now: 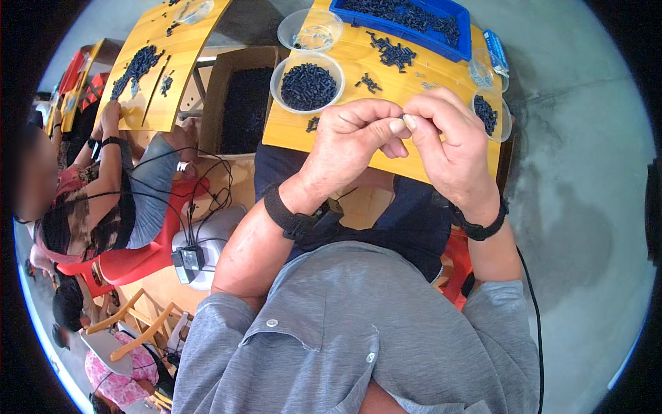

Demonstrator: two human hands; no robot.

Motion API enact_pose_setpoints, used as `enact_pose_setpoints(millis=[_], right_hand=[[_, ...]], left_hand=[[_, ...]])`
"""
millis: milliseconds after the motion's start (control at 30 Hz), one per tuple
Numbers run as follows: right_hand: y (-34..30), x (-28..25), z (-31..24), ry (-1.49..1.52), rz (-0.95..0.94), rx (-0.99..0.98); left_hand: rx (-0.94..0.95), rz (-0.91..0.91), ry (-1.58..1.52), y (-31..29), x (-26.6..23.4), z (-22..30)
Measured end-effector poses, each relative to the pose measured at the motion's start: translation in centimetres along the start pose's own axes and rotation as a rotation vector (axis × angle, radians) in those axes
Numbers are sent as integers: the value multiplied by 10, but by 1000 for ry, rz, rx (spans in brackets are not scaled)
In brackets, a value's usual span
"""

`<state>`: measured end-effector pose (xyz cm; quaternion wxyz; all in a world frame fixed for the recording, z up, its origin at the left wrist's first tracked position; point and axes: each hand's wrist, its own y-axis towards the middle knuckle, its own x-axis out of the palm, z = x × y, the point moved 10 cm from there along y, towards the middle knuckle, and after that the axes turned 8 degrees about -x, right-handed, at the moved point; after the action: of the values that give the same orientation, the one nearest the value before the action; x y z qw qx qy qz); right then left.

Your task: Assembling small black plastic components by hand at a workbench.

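Observation:
My left hand [355,141] and my right hand [452,138] meet above the near part of the yellow table [289,131]. Both are closed, thumb against forefinger, with the fingertips almost touching. Whatever is pinched between them is too small and too covered to make out. Left of my left hand stands a clear round tub [274,90] of small black parts [308,86]. Beside my right hand is another clear tub [507,123] with similar black pieces [485,114]. Loose black parts [392,52] lie in a heap beyond my hands, with a smaller cluster [369,83] nearer.
A blue tray [465,41] full of black parts sits at the table's far end. Another clear tub [310,31] holds small shiny pieces. To the left are a cardboard box [215,90], cables [224,183] and a person [89,200] at another yellow table [179,62].

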<state>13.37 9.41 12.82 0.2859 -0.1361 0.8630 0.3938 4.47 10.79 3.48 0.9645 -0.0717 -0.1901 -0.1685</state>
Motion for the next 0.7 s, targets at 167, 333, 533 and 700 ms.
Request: enact_pose_setpoints(millis=[167,333,533,700], right_hand=[[-3,-5,2,72,41,10],[-10,-8,16,300,159,196],[-2,-9,4,126,46,63],[1,-9,0,89,28,34]], left_hand=[[25,-30,20,1,2,4],[34,-38,23,1,4,5],[39,-46,51,1,4,6],[32,-49,45,1,5,8]])
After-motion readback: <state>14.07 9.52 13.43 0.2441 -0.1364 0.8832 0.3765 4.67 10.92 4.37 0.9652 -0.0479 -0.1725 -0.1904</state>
